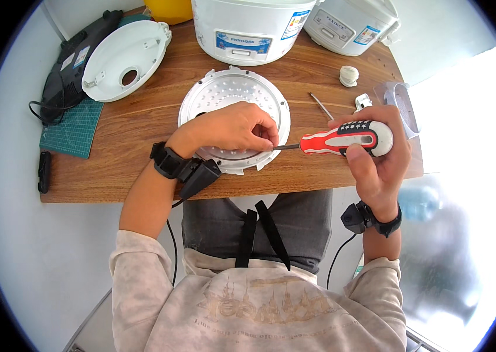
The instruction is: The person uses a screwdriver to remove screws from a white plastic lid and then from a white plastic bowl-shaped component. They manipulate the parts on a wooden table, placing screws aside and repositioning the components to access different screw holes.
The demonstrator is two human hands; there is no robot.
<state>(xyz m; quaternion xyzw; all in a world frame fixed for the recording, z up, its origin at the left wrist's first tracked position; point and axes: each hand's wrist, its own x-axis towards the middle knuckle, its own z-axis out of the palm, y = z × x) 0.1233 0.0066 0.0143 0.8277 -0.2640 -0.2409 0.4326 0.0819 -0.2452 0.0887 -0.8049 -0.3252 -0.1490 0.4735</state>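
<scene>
The right hand (377, 155) is wrapped around the red, white and black handle of a screwdriver (342, 138), thumb pressed on the near side of the grip. The tool lies almost level, its thin shaft pointing left toward the left hand (233, 130). That hand rests palm down on a round metal plate (224, 88), fingers curled narrow and pinched around the screwdriver's tip at the plate's near right edge — whether anything small sits between the fingertips cannot be told.

The dimpled, silvery plate lies flat in the middle of a wooden table (136, 126), close to its near edge, partly covered by the left hand. Far left of it a white plastic lid shell (125, 58) lies upside down, overlapping a green cutting mat (72, 132) at the table's left end, with a black device (75, 58) beyond. At the far edge stand two white rice cookers (248, 26) — one centre, one to the right. A small white round part (349, 75) and a thin metal rod (321, 106) lie on the wood just beyond the right hand. Both wrists carry black strapped units with cables.
</scene>
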